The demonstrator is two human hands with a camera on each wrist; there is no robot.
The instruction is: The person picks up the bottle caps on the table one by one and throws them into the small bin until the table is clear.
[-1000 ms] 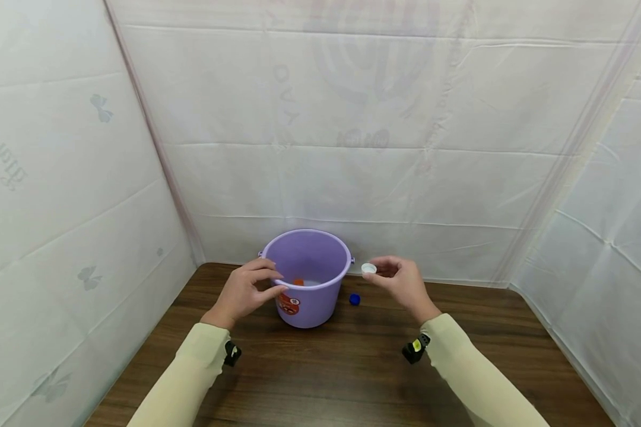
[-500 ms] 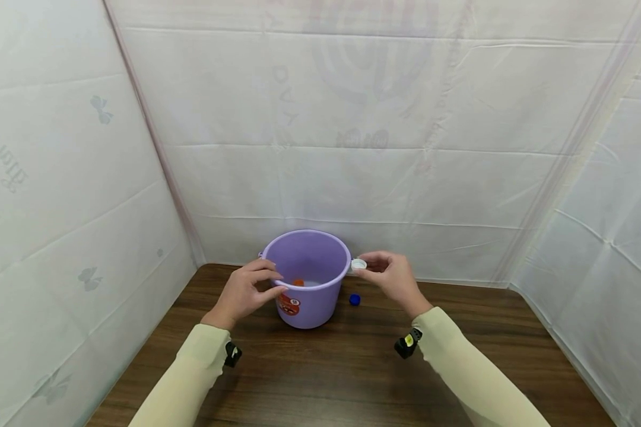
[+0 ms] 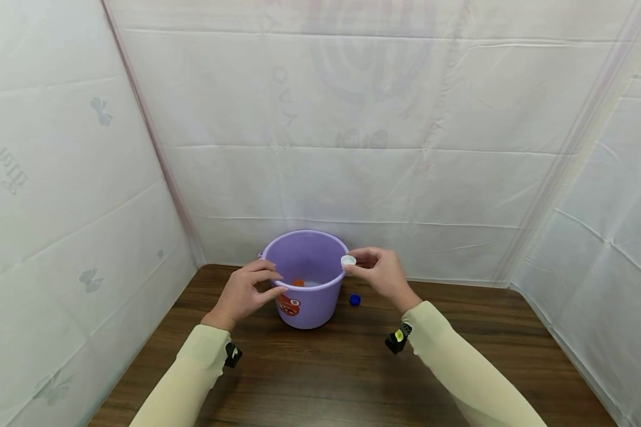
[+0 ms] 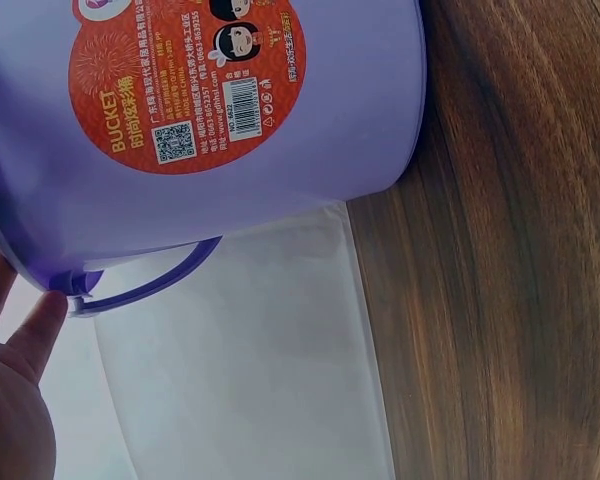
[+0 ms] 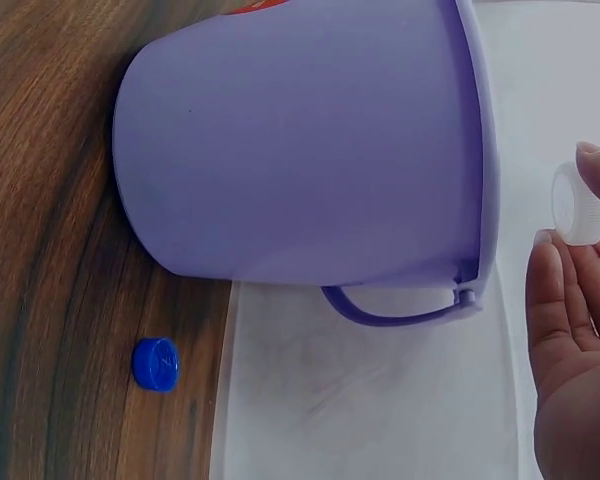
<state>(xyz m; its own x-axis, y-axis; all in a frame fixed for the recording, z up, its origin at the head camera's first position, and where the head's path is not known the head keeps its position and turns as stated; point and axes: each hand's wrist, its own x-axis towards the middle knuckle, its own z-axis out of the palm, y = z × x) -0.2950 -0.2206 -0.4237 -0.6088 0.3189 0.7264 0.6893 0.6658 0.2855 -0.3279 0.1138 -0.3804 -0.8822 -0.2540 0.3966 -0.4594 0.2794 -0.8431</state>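
Observation:
A purple bucket (image 3: 312, 305) with a red round label (image 4: 190, 80) stands upright on the wooden table. At its left rim, my left hand (image 3: 244, 295) holds on, thumb on the outer side and fingers over the edge. My right hand (image 3: 383, 274) pinches a white bottle cap (image 3: 348, 260) between thumb and fingers, just by the bucket's right rim and at about its height. Down inside the bucket an orange piece (image 3: 298, 283) shows, partly hidden by the near wall. A blue bottle cap (image 5: 156, 364) lies on the table to the right of the bucket.
The bucket's purple handle (image 5: 390, 318) hangs at its back, seen in both wrist views. White fabric walls (image 3: 352, 178) enclose the wooden table (image 3: 310, 379) at the back and both sides.
My right hand has moved left with the white bottle cap, from beside the bucket to its right rim. My left hand, the bucket and the blue cap have kept their places.

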